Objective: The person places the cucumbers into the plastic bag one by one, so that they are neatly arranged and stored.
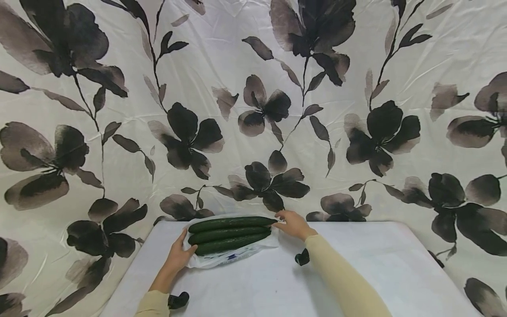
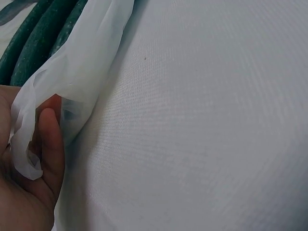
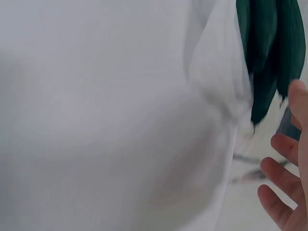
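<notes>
Several long dark green cucumbers (image 1: 231, 233) lie side by side on a thin white plastic bag (image 1: 217, 260) at the table's far edge. My left hand (image 1: 178, 255) is at the bag's left end, beside the cucumbers' ends. In the left wrist view, a fold of the bag (image 2: 91, 53) is gripped between the thumb and curled fingers of this hand (image 2: 29, 202). At the opposite end is my right hand (image 1: 294, 225), its fingertips right by the cucumber tips. The right wrist view shows its fingers (image 3: 284, 180) spread and loosely bent, with the cucumbers (image 3: 263, 91) just beyond.
A white cloth covers the table (image 1: 336, 273). Behind it hangs a pale curtain (image 1: 222, 57) with dark flower prints, close to the table's back edge. A black wrist device (image 1: 302, 257) shows beside the right sleeve and another (image 1: 179, 300) beside the left.
</notes>
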`<state>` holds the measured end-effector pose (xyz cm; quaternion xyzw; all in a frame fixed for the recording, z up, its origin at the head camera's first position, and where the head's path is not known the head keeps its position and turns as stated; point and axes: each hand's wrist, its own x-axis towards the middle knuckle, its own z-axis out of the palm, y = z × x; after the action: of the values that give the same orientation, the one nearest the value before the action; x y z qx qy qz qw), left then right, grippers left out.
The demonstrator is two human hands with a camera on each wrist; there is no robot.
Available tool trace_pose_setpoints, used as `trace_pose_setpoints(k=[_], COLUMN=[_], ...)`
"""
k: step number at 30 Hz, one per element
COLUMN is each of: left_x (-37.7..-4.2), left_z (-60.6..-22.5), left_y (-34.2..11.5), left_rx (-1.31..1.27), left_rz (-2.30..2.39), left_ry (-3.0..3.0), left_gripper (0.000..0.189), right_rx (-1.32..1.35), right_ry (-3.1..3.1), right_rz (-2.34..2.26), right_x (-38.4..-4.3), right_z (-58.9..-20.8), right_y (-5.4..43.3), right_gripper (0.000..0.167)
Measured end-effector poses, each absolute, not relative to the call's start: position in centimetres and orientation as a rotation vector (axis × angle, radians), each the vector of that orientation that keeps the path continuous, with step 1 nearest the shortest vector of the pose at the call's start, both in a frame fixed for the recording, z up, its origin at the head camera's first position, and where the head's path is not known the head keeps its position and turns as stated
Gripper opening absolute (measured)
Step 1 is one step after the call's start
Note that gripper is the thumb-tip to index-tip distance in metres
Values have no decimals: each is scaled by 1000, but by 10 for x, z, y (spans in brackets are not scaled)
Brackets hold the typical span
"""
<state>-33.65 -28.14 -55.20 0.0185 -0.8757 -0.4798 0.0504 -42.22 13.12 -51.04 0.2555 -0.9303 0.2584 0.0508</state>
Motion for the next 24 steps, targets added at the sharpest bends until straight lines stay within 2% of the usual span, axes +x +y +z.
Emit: trace_pose_setpoints(k=[16, 24], left_x=[-334, -319], left_z=[-545, -529], left_y=[-293, -310], left_rx=[35, 54], left_rz=[-1291, -1240], left_ry=[-2767, -2776], left_gripper=[69, 60], right_rx=[476, 406], right_ry=[-2979, -2980], right_rz=[597, 558], right_x=[-408, -396], right_z=[-511, -515], right_y=[217, 264], right_gripper=[29, 29])
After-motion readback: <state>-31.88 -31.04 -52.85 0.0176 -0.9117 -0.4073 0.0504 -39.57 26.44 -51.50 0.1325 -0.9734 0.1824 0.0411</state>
